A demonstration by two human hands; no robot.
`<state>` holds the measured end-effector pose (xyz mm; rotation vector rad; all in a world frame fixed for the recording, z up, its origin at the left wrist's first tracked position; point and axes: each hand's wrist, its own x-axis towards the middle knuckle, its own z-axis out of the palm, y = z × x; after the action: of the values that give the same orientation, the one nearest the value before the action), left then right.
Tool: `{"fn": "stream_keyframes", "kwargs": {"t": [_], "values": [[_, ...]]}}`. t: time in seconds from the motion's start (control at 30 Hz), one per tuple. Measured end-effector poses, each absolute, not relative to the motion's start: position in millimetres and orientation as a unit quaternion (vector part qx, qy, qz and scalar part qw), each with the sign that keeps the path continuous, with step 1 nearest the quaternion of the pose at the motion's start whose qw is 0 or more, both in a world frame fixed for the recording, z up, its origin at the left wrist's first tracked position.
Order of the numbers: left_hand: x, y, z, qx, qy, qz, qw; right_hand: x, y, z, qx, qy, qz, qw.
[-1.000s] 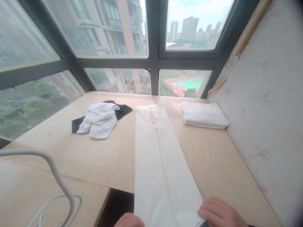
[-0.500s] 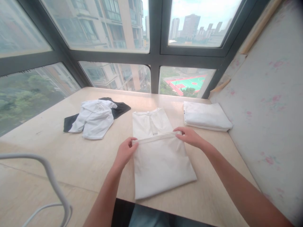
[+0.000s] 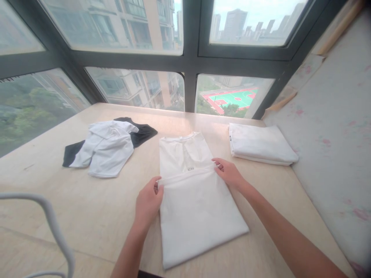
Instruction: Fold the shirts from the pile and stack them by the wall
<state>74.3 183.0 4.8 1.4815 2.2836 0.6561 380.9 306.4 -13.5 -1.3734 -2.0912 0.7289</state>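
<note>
A white T-shirt (image 3: 199, 216) lies on the wooden tabletop, its sides folded in and its lower part turned up over the chest. The neckline points to the window, and small dark print shows just above the turned-up hem. At the hem's left corner, my left hand (image 3: 148, 199) is closed, pinching the cloth between thumb and fingers. My right hand (image 3: 228, 172) pinches the hem's right corner, fingers closed on the fabric. Both hands rest close to the table.
Crumpled white shorts (image 3: 108, 148) lie over a black garment (image 3: 145, 133) at the left. A folded stack of white cloth (image 3: 261, 143) sits at the right by the papered wall. A thick pale tube (image 3: 56, 227) curves through the lower left. Windows (image 3: 232, 94) border the back.
The view has shifted closer and lower. My hands stay on the hem, which lies slightly nearer to me and flatter, showing more of the print.
</note>
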Motion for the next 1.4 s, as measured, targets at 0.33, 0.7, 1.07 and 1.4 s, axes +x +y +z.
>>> {"fn": "stream_keyframes", "kwargs": {"t": [0.33,0.7,1.07,1.4], "values": [[158,168,-13,0.769,0.624,0.131,-0.041,344,237,-26,-0.347,-0.92,0.07,0.169],[166,139,-28,0.799,0.59,0.097,-0.054,357,191,-34,-0.393,-0.912,0.039,0.112],[180,95,-21,0.833,0.54,0.097,-0.068,377,127,-35,-0.427,-0.894,0.002,0.134],[165,121,-17,0.825,0.55,0.102,-0.077,374,150,-20,-0.428,-0.888,0.006,0.169]]}}
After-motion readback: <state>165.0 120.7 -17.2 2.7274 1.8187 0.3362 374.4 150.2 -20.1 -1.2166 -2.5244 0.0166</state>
